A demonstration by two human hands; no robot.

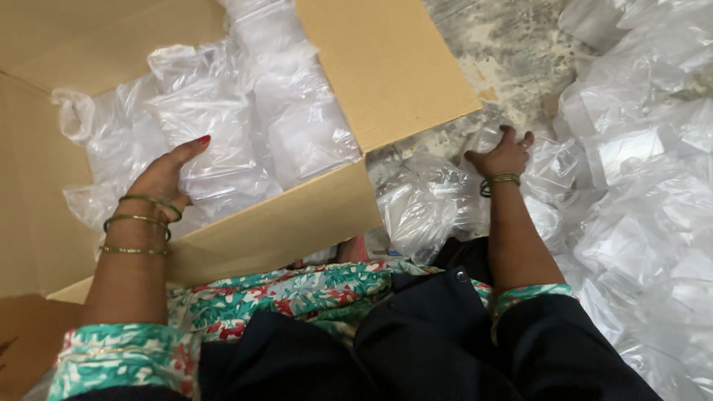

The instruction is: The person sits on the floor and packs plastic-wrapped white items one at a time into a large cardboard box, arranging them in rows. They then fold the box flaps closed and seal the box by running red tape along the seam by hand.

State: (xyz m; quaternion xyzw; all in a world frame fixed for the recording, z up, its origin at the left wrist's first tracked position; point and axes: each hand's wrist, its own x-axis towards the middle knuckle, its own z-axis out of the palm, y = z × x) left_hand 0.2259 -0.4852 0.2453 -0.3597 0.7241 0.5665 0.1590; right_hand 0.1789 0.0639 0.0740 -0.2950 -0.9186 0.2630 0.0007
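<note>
The left hand point(167, 174) lies open on a clear plastic bag point(215, 160) inside the cardboard box point(282, 226). At three o'clock, the right hand point(501, 154) seems to close on a bag from the floor pile point(639, 186).

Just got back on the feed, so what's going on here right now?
A person is seated on the floor between a cardboard box and a loose pile of clear plastic packets. The left hand rests on the packets inside the box, which is already well filled. The right hand is on a packet in the floor pile.
</note>
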